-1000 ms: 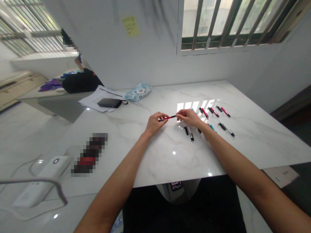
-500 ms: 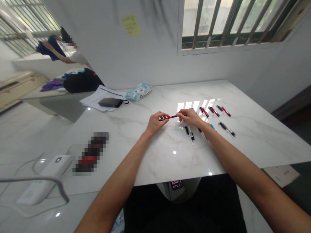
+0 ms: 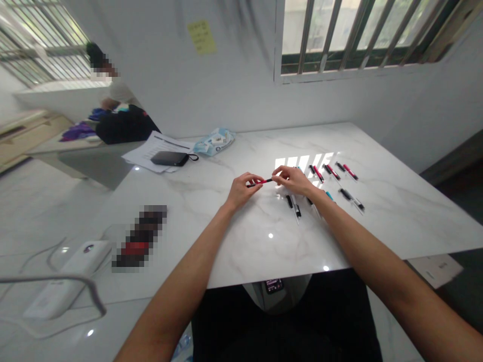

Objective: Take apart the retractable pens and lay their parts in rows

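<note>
Both hands met over the white marble table (image 3: 377,211): our left hand (image 3: 241,190) pinched the red end of a slim red-and-black pen (image 3: 260,182), and our right hand (image 3: 293,180) pinched its black end. More red and black pens (image 3: 334,173) lay just right.

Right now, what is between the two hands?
In the head view, a red and black pen spans the gap between the left hand and the right hand. Each hand pinches one end, above the white table.
</note>
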Available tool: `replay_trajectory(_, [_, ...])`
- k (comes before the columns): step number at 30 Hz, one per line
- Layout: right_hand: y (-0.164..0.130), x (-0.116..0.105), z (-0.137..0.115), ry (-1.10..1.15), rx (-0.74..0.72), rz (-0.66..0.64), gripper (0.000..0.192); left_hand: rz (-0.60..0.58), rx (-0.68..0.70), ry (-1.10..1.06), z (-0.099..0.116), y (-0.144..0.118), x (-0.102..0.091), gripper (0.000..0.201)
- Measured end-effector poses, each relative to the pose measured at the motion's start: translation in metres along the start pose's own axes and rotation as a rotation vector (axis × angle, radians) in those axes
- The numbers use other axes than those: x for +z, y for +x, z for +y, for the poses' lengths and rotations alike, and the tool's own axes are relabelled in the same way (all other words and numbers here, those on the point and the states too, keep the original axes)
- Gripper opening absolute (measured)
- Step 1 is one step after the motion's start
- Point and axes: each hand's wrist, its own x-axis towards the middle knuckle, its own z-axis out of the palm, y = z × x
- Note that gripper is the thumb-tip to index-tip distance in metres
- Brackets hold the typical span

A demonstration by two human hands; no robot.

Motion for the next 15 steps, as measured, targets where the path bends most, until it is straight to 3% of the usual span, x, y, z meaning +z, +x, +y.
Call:
replay_trajectory(5, [0.0004,-0.0006,0.0013,-0.034,-0.015,0.027,0.045,0.001,-0.002,-0.033,-0.0011,0.0003,0.0004,0.018])
replay_trajectory(10, [-0.0004,0.0000,0.0043,0.026,-0.050,0.008,0.031,0.011,-0.028,-0.037,-0.0003,0.0005,0.0007,0.018])
replay_trajectory(15, [-0.0002,0.0012,0.0039,-0.048,-0.068,-0.005,0.034,0.000,-0.037,-0.052,-0.0006,0.0001,0.0006,0.018])
